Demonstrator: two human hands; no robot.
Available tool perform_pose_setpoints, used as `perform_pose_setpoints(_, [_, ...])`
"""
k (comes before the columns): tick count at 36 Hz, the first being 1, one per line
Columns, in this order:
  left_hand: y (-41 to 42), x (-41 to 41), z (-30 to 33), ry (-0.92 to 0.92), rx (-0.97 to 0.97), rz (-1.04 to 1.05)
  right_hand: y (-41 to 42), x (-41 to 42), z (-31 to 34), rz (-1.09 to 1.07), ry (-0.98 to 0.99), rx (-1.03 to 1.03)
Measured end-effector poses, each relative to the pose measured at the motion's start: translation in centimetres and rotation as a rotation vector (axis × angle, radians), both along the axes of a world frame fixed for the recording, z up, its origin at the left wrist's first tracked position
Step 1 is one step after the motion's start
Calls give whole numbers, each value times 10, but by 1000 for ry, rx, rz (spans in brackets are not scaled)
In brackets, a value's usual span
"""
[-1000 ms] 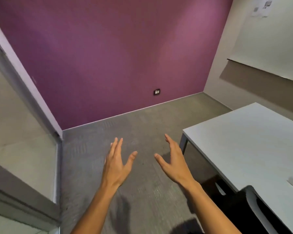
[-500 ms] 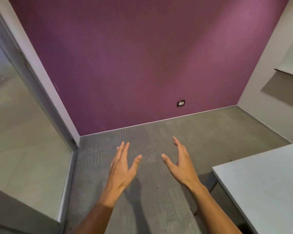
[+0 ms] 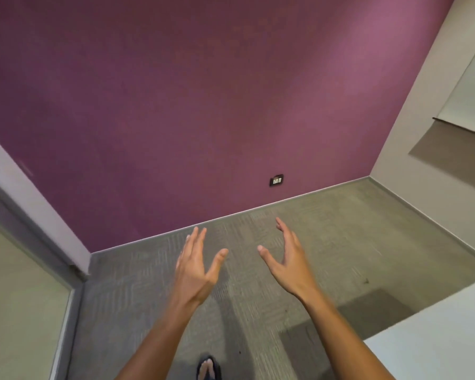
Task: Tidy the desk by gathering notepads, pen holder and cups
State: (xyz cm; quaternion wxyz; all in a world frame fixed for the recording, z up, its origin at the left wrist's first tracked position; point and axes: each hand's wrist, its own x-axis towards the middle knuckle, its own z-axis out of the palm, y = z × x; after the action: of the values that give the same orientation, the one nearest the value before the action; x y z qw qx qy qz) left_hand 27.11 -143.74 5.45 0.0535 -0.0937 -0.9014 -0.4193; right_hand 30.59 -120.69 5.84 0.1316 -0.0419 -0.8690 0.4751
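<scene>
Now both hands hover empty above the carpet [image 3: 299,231]: left hand [image 3: 194,272] and right hand [image 3: 290,263] face palm to palm, fingers spread.

**Purple-walled room corner with grey carpet**

A purple wall [image 3: 203,105] fills most of the head view and meets a grey patterned carpet [image 3: 327,229] along a pale skirting line. A small dark wall socket [image 3: 276,180] sits low on that wall, just above the floor. At right a beige wall [image 3: 422,133] joins it in a corner, and a pale roller blind [image 3: 472,100] with a dark bottom bar hangs there. At left stand a grey door frame [image 3: 25,215] and a glass panel [image 3: 17,311]. A foot in a dark sandal [image 3: 207,367] shows at the bottom edge.
</scene>
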Motion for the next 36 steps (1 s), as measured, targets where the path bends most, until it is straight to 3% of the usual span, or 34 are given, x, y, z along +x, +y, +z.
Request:
perform_pose_setpoints(9, [61, -159, -9, 11, 0, -150, 44, -128, -9, -137, -11, 78])
perform_pose_setpoints(19, [123, -322, 27, 27, -44, -343, 107, -237, 5, -386, 27, 47])
perform_pose_setpoints(27, [219, -395, 12, -1, -52, -532, 175, -275, -2, -554, 42, 60])
perform_pose_setpoints(36, [370, -452, -2, -17, -14, -662, 306, -307, -15, -696, 25, 89])
